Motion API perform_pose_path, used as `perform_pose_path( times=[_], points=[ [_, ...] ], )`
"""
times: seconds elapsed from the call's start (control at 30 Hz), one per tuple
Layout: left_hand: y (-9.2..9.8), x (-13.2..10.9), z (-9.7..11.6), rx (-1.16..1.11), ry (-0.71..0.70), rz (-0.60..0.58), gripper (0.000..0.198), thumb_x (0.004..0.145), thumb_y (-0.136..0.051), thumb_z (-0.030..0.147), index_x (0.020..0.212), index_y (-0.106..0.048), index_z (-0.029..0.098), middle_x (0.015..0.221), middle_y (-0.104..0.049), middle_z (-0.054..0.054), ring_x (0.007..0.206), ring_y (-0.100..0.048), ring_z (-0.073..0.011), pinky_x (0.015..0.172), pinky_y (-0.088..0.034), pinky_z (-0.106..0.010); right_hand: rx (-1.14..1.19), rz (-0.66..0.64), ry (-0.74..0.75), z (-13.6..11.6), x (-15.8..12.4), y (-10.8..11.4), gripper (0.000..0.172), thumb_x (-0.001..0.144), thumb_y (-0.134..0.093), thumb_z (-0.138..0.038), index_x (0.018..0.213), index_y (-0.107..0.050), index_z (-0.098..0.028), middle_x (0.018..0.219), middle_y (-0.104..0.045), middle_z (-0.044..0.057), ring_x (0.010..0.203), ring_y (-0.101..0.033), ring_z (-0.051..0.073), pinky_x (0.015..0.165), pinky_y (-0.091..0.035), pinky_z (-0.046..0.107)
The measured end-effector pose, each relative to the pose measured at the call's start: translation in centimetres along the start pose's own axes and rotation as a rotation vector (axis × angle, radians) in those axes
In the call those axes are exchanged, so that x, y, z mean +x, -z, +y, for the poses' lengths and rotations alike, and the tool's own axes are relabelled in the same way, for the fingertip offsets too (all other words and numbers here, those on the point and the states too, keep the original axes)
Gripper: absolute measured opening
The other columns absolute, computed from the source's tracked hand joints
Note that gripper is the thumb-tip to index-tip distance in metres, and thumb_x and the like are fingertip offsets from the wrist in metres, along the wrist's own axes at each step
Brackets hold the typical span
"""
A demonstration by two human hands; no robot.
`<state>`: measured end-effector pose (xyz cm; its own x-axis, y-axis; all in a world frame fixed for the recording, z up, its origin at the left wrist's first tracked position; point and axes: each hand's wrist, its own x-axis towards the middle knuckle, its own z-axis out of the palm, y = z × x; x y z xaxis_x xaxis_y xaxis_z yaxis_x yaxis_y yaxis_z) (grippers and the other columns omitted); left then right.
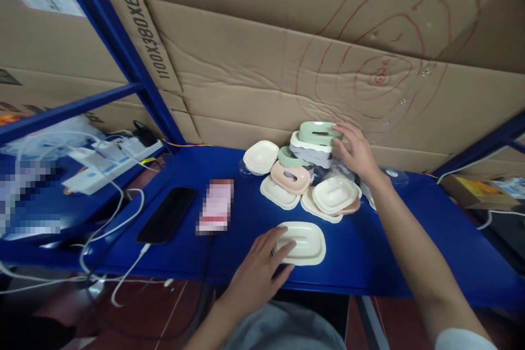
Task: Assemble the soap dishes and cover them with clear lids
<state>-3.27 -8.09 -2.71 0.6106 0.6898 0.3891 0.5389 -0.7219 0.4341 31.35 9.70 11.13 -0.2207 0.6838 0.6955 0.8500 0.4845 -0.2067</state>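
Observation:
My left hand (262, 262) grips the left end of a cream soap dish (305, 243), its fingers over the rim and its thumb low at the side. This dish is near the front edge of the blue table. Farther back, my right hand (356, 147) has its fingers closed on the right end of a green slotted soap dish piece (314, 130). That piece tops a stack with a white dish piece (309, 143) and a grey one (314, 157). Around the stack lie a pink slotted piece (291, 176) and several cream dishes, including one upside-down or tilted (262, 157).
A black phone (167, 214) with a white cable and a second phone with a blurred screen (215, 206) lie to the left on the blue table (241, 213). A cardboard wall (246, 54) stands behind. At the far left is a power strip (110, 167), and a cardboard box (479, 192) at right.

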Motion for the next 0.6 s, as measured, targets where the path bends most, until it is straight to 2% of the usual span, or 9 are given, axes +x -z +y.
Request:
perform_pose_path(
  times=[0.07, 0.13, 0.2, 0.3, 0.4, 0.47, 0.53, 0.6],
  points=[
    [0.0, 0.0, 0.0, -0.002, 0.005, 0.026, 0.035, 0.102, -0.065, 0.024, 0.137, -0.064, 0.028, 0.154, -0.057, -0.013, 0.142, -0.057, -0.0328, 0.112, -0.055, -0.054, -0.014, 0.021, -0.060, 0.9, -1.0, 0.4, 0.047, 0.107, -0.044, -0.050, 0.138, -0.066, -0.023, 0.143, -0.068, 0.014, 0.137, -0.060, 0.031, 0.117, -0.045, 0.054],
    [0.0, 0.0, 0.0, -0.010, 0.010, 0.047, 0.026, 0.104, -0.061, 0.024, 0.129, -0.067, 0.026, 0.150, -0.060, -0.013, 0.141, -0.057, -0.0322, 0.112, -0.056, -0.053, -0.024, -0.005, -0.113, 1.8, -2.1, 0.8, 0.049, 0.106, -0.045, -0.053, 0.138, -0.065, -0.021, 0.137, -0.071, 0.015, 0.131, -0.065, 0.032, 0.113, -0.049, 0.055],
    [0.0, 0.1, 0.0, -0.021, 0.011, 0.055, 0.020, 0.105, -0.059, 0.022, 0.121, -0.070, 0.025, 0.146, -0.063, -0.012, 0.138, -0.060, -0.0308, 0.110, -0.057, -0.051, -0.031, -0.037, -0.120, 2.4, -3.1, 1.2, 0.052, 0.105, -0.048, -0.054, 0.142, -0.062, -0.020, 0.141, -0.069, 0.016, 0.133, -0.063, 0.033, 0.113, -0.049, 0.056],
    [0.1, 0.3, 0.1, -0.032, 0.001, 0.048, 0.019, 0.105, -0.057, 0.018, 0.117, -0.070, 0.025, 0.141, -0.065, -0.010, 0.133, -0.063, -0.0291, 0.109, -0.057, -0.050, -0.044, -0.012, -0.081, 2.3, -3.4, 1.4, 0.057, 0.106, -0.048, -0.053, 0.152, -0.053, -0.020, 0.157, -0.056, 0.017, 0.148, -0.051, 0.031, 0.122, -0.040, 0.056],
    [0.2, 0.4, 0.2, -0.039, -0.013, 0.047, 0.019, 0.105, -0.056, 0.018, 0.117, -0.069, 0.024, 0.136, -0.068, -0.011, 0.130, -0.064, -0.0282, 0.109, -0.056, -0.050, -0.067, 0.005, -0.044, 1.9, -2.0, 1.0, 0.058, 0.106, -0.048, -0.052, 0.156, -0.050, -0.023, 0.164, -0.048, 0.015, 0.155, -0.041, 0.031, 0.127, -0.032, 0.059],
    [0.2, 0.4, 0.2, -0.046, -0.019, 0.042, 0.018, 0.105, -0.056, 0.017, 0.116, -0.068, 0.023, 0.134, -0.069, -0.011, 0.130, -0.065, -0.0282, 0.108, -0.056, -0.050, -0.061, -0.019, -0.023, 1.7, -0.5, 0.4, 0.052, 0.104, -0.051, -0.053, 0.147, -0.059, -0.024, 0.159, -0.055, 0.014, 0.152, -0.045, 0.033, 0.125, -0.034, 0.061],
    [0.3, 0.3, 0.1, -0.052, -0.023, 0.034, 0.018, 0.105, -0.056, 0.017, 0.117, -0.067, 0.023, 0.134, -0.069, -0.011, 0.130, -0.064, -0.0284, 0.107, -0.056, -0.050, -0.026, -0.036, -0.008, 1.4, 0.7, 0.1, 0.043, 0.102, -0.055, -0.054, 0.128, -0.071, -0.024, 0.141, -0.070, 0.013, 0.139, -0.058, 0.034, 0.121, -0.041, 0.060],
    [0.2, 0.2, 0.0, -0.059, -0.024, 0.027, 0.018, 0.105, -0.057, 0.017, 0.117, -0.067, 0.024, 0.135, -0.069, -0.010, 0.130, -0.064, -0.0283, 0.107, -0.057, -0.049, 0.011, 0.005, 0.004, 0.5, 0.9, 0.3, 0.035, 0.102, -0.058, -0.052, 0.113, -0.075, -0.024, 0.121, -0.077, 0.012, 0.126, -0.066, 0.033, 0.116, -0.048, 0.058]
  ],
)
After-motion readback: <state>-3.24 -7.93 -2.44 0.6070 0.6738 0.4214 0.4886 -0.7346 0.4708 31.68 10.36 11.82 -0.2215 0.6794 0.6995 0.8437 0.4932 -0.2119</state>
